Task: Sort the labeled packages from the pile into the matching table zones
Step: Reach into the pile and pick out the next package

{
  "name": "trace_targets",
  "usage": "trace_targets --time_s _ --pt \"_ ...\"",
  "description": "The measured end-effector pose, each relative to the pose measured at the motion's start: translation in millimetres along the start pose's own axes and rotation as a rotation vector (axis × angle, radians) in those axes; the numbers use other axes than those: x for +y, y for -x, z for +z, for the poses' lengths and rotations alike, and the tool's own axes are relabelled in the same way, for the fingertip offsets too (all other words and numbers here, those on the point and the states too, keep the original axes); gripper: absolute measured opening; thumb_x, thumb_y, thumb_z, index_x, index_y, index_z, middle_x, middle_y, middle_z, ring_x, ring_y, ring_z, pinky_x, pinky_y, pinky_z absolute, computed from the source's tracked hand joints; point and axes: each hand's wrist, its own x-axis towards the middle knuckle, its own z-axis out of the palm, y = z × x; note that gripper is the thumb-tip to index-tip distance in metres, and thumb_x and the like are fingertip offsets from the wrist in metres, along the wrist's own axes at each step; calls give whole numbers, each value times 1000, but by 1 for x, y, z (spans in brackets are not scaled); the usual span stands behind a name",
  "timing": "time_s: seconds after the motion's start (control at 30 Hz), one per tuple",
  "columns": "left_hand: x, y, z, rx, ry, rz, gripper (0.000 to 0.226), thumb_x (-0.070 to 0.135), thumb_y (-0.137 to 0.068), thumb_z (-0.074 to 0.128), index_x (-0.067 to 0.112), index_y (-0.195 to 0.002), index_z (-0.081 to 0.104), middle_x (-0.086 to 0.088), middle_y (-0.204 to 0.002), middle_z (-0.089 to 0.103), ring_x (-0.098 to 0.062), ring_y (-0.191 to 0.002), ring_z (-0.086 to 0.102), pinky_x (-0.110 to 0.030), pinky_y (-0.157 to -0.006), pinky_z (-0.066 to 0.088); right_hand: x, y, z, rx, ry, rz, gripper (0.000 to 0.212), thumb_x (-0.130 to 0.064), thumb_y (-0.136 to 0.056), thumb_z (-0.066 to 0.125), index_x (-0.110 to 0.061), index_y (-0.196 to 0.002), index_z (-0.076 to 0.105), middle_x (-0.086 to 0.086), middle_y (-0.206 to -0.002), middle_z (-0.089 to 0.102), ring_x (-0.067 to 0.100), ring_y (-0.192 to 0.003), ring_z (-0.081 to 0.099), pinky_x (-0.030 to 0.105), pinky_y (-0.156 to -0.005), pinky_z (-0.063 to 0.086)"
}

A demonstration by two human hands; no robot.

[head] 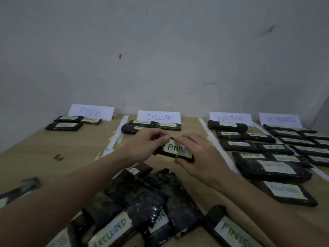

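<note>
Both hands hold a black wrapped package labeled FINISH (176, 150) above the middle of the wooden table (74, 148). My left hand (147, 145) grips its left end, thumb on top. My right hand (197, 157) pinches its right end between thumb and fingers. Below them lies the pile of black packages (142, 198), with labels EXCLUDED (111, 230) and FINISH (233, 232) showing. Against the wall stand zone signs: FINISH (91, 112), EXCLUDED (159, 117), WAITING (230, 118) and a blurred fourth sign (280, 119).
White paper strips (116, 134) divide the table into zones. The FINISH zone holds three packages (65, 126), the EXCLUDED zone a few (151, 126), the WAITING zone several (256, 148), the far right zone several (302, 139). A lone package (21, 188) lies at the left edge.
</note>
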Motion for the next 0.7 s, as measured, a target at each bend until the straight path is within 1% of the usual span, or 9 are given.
trace_targets --time_s 0.13,0.23,0.3,0.37,0.43,0.47,0.5,0.6,0.7 --pt "-25 5 -45 70 -19 -79 19 26 -95 46 18 -93 63 2 -74 56 -11 -68 52 -17 -56 44 -18 -41 31 -32 -19 -115 50 -17 -64 80 -11 -110 64 7 -106 65 28 -97 61 38 -77 53" --pt "-52 11 -86 128 -37 -205 29 30 -98 36 16 -98 62 1 -86 64 -11 -75 60 -24 -63 43 -36 -75 60 -74 -52 -152 43 -19 -69 77 -13 -110 65 7 -108 64 29 -99 60 42 -76 54" --pt "-74 18 -115 173 -181 -252 33 29 -99 34 12 -104 61 -2 -98 65 -16 -89 61 -25 -68 42 -47 -100 82 -104 -72 -142 40 -23 -77 71 -16 -116 62 6 -115 61 27 -106 56 41 -80 51" --pt "-100 26 -145 154 -462 -255 37 32 -98 36 8 -112 60 -6 -112 62 -21 -107 56 -25 -79 38 -56 -127 106 -160 -76 -129 40 -27 -84 64 -18 -123 57 4 -121 57 22 -113 51 36 -85 46" --pt "-123 32 -167 47 -676 -267 61 48 -89 27 5 -125 52 -9 -129 54 -21 -121 46 -21 -93 30 -63 -156 132 -238 -73 -118 39 -29 -89 58 -18 -126 54 3 -123 55 22 -114 48 35 -87 43" --pt "-135 34 -175 -6 -750 -285 72 52 -82 22 6 -131 46 -9 -136 48 -20 -128 40 -20 -100 26 -67 -170 146 -270 -70 -118 38 -28 -90 57 -18 -126 53 4 -122 54 23 -114 48 36 -88 43" --pt "-145 36 -180 -41 -808 -315 76 54 -79 20 8 -137 39 -7 -144 39 -18 -135 31 -20 -106 20 -70 -183 161 -294 -61 -117 37 -28 -91 55 -17 -125 54 5 -122 54 24 -114 48 38 -89 44" --pt "-166 40 -179 -92 -852 -427 64 51 -93 25 19 -147 15 2 -157 8 -13 -144 4 -30 -117 6 -80 -217 202 -352 -34 -100 34 -26 -92 51 -15 -125 54 7 -122 54 27 -114 47 39 -89 43" --pt "-174 42 -172 -118 -843 -455 58 45 -98 22 26 -148 2 10 -157 -7 -8 -144 -9 -35 -116 -4 -87 -242 234 -388 -30 -58 31 -25 -92 49 -12 -119 56 10 -119 54 29 -109 50 42 -90 43"
